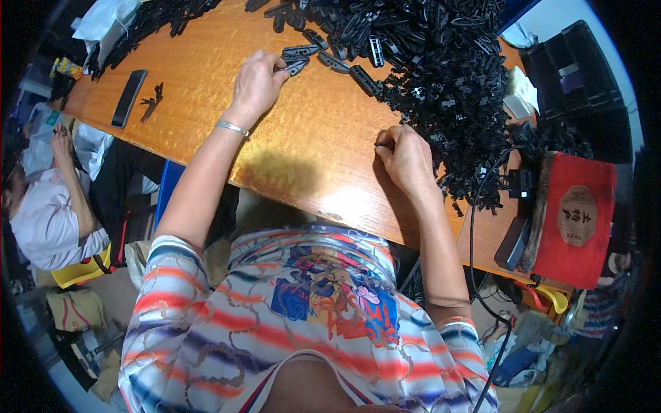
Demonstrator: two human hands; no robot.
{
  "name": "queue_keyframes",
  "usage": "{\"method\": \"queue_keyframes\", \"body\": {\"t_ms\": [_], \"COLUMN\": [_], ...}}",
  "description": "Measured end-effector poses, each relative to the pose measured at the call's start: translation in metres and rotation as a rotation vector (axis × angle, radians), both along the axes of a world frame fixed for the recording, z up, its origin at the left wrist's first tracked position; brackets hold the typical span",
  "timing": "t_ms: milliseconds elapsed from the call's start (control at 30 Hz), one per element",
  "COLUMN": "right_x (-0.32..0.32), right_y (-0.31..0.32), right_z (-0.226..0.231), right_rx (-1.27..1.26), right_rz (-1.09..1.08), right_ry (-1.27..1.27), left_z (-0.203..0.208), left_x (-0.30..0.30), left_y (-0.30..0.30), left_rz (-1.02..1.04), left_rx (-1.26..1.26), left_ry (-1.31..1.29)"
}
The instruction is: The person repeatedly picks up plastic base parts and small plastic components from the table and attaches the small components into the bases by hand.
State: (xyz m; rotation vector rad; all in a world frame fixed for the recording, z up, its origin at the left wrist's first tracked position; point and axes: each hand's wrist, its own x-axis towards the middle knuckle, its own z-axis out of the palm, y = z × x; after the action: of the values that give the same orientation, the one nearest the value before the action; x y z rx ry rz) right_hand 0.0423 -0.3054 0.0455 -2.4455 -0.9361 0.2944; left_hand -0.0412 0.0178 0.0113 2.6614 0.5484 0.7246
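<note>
My left hand (pixel 258 86) reaches over the wooden table, fingers closed on the end of a long black plastic part (pixel 297 67) with slots in it. Similar long parts (pixel 334 62) lie just beyond, at the edge of the pile. Nearer to me and to the right, my right hand (pixel 407 162) pinches a small black piece (pixel 379 145); its shape is mostly hidden by the fingers. Right beside that hand spreads a heap of small black plastic pieces (pixel 441 96). Behind it rises a big pile of the long black parts (pixel 413 27).
A phone (pixel 129 98) and a few small black pieces (pixel 152 103) lie on the left of the table (pixel 196 76). At right are a red bag (pixel 577 217), white tissues (pixel 521 93) and a black cable (pixel 472 234). A co-worker (pixel 55 213) sits at far left.
</note>
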Motion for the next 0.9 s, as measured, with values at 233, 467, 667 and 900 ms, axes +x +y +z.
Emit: {"method": "queue_keyframes", "body": {"t_ms": [233,467,667,900], "right_x": [-0.023,-0.030,-0.039,-0.034], "right_y": [0.012,0.032,0.045,0.041], "right_z": [0.021,0.018,0.035,0.020], "right_rx": [0.133,0.455,0.570,0.748], "right_rz": [-0.003,-0.046,-0.024,0.161], "right_ry": [0.183,0.484,0.366,-0.168], "left_z": [0.000,0.002,0.009,0.019], "left_x": [-0.012,-0.042,-0.048,-0.049], "left_y": [-0.016,-0.063,-0.086,-0.088], "left_rz": [-0.123,-0.432,-0.480,-0.563], "left_rx": [-0.741,-1.778,-1.835,-1.819], "left_ry": [0.008,-0.163,-0.192,-0.105]}}
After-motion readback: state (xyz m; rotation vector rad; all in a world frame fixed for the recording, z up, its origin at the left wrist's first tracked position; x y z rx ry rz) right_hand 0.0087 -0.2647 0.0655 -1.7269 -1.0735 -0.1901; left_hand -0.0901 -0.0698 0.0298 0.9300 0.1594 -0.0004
